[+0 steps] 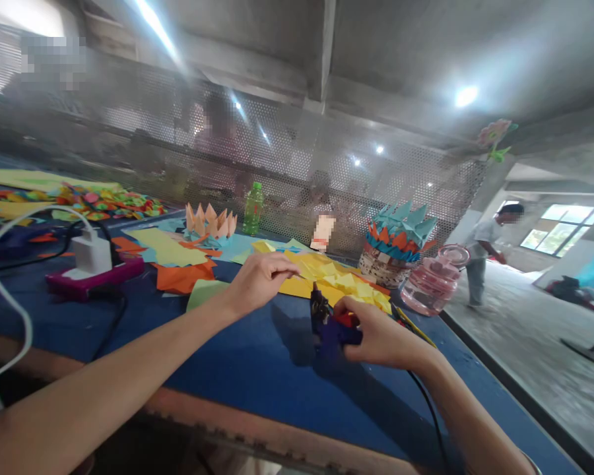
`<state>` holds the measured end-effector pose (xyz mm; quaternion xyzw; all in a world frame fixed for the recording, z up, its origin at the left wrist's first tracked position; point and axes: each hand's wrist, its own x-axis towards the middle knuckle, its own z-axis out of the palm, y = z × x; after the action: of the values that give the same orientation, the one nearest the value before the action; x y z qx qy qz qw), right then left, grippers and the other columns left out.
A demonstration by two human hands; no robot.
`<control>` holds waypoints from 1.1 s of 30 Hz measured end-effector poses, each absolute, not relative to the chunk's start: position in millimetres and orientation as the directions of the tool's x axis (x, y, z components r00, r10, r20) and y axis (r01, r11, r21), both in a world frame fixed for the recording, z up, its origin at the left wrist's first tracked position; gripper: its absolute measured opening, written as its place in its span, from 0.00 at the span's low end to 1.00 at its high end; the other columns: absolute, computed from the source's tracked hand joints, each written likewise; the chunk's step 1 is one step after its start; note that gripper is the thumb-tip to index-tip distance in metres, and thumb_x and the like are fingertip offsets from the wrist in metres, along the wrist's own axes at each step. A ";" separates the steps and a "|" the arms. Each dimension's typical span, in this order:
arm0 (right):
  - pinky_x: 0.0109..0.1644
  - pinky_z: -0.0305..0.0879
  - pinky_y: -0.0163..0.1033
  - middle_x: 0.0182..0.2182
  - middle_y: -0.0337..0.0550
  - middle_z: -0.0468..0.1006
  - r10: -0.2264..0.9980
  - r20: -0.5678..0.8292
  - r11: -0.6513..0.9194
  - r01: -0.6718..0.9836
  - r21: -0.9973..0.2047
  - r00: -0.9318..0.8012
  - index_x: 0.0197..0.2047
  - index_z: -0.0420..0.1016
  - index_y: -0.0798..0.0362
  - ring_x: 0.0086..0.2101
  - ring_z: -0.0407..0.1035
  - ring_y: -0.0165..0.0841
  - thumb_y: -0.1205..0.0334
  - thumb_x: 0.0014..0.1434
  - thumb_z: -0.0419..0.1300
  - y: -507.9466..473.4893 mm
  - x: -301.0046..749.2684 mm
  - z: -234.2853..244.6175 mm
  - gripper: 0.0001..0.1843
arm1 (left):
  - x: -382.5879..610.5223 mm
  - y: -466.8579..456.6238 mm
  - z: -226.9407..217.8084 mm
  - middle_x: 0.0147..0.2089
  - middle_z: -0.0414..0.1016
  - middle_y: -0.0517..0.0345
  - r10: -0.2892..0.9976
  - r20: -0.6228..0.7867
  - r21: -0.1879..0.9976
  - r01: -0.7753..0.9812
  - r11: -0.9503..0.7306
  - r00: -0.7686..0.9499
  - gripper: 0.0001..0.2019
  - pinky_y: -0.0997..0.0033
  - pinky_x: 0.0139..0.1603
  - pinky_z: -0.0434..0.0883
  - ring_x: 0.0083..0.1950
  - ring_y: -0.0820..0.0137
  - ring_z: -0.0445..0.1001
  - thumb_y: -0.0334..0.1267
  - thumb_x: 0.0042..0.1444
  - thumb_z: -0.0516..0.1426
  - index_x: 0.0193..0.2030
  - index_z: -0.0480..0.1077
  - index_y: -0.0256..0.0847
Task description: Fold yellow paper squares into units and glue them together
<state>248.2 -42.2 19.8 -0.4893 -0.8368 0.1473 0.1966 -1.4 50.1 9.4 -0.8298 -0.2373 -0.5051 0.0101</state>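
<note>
My right hand point(376, 335) is closed around a dark blue and red glue gun point(327, 324) that stands on the blue table point(247, 369), nozzle up, with a black cord running back along my arm. My left hand point(262, 280) hovers over the table with fingers pinched together at the edge of a heap of yellow folded paper pieces point(336, 280). What the pinch holds is too small to make out.
A white charger on a magenta box point(92, 267), orange and green paper sheets point(178, 260), an orange paper lotus point(210, 221), a green bottle point(253, 208), a basket with teal and orange paper point(396, 247), a pink jar point(430, 280). A person stands far right.
</note>
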 end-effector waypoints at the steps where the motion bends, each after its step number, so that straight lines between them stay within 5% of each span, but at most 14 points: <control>1: 0.37 0.64 0.35 0.35 0.39 0.76 0.874 0.205 0.482 0.738 -0.472 -0.440 0.43 0.70 0.52 0.34 0.69 0.32 0.70 0.46 0.61 -42.1 249.8 23.8 0.18 | -2.5 51.3 9.2 0.34 0.82 0.56 0.371 0.852 0.208 0.410 -0.888 0.370 0.10 0.73 0.39 0.75 0.36 0.70 0.80 0.26 0.58 0.57 0.34 0.80 0.39; 6: 0.27 0.62 0.33 0.30 0.39 0.75 0.898 0.306 0.430 0.481 -0.764 -0.316 0.44 0.74 0.54 0.25 0.66 0.28 0.58 0.55 0.60 -40.1 260.3 39.0 0.14 | -7.8 53.9 8.6 0.37 0.82 0.53 0.316 0.881 0.134 0.454 -0.881 0.353 0.10 0.69 0.43 0.76 0.40 0.67 0.80 0.27 0.59 0.56 0.36 0.79 0.39; 10: 0.23 0.58 0.33 0.21 0.34 0.67 0.924 0.299 0.369 0.350 -0.861 -0.237 0.40 0.74 0.57 0.19 0.62 0.26 0.53 0.58 0.57 -37.7 260.0 35.6 0.15 | -9.5 54.0 7.2 0.38 0.82 0.52 0.276 0.893 0.075 0.487 -0.870 0.356 0.12 0.68 0.43 0.77 0.41 0.66 0.80 0.27 0.61 0.53 0.39 0.79 0.39; 16: 0.19 0.54 0.32 0.17 0.30 0.62 0.931 0.307 0.361 0.369 -0.856 -0.198 0.37 0.72 0.56 0.15 0.59 0.24 0.49 0.57 0.58 -39.6 247.8 29.3 0.17 | -11.3 55.1 3.6 0.39 0.81 0.53 0.223 0.883 -0.023 0.513 -0.858 0.413 0.15 0.70 0.41 0.77 0.41 0.68 0.80 0.26 0.61 0.51 0.42 0.79 0.40; 21: 0.18 0.55 0.31 0.20 0.33 0.68 0.939 0.284 0.342 0.440 -0.830 -0.194 0.33 0.73 0.55 0.14 0.59 0.23 0.51 0.55 0.61 -41.0 241.9 26.0 0.14 | -11.7 50.3 4.8 0.41 0.81 0.51 0.189 0.856 -0.096 0.507 -0.857 0.482 0.17 0.70 0.41 0.77 0.42 0.67 0.80 0.24 0.61 0.48 0.43 0.78 0.38; 33: 0.17 0.56 0.31 0.19 0.33 0.68 0.916 0.377 0.390 0.526 -0.755 -0.138 0.32 0.72 0.53 0.15 0.58 0.25 0.54 0.52 0.64 -39.5 235.2 19.8 0.11 | -9.8 48.4 2.6 0.44 0.81 0.54 0.209 0.817 -0.130 0.526 -0.841 0.537 0.17 0.72 0.43 0.77 0.43 0.69 0.80 0.24 0.60 0.50 0.46 0.77 0.41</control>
<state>235.2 -39.5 19.8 -0.5021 -0.7183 0.2302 0.4231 -9.8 48.4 2.6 -0.8572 -0.2144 -0.4306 0.1838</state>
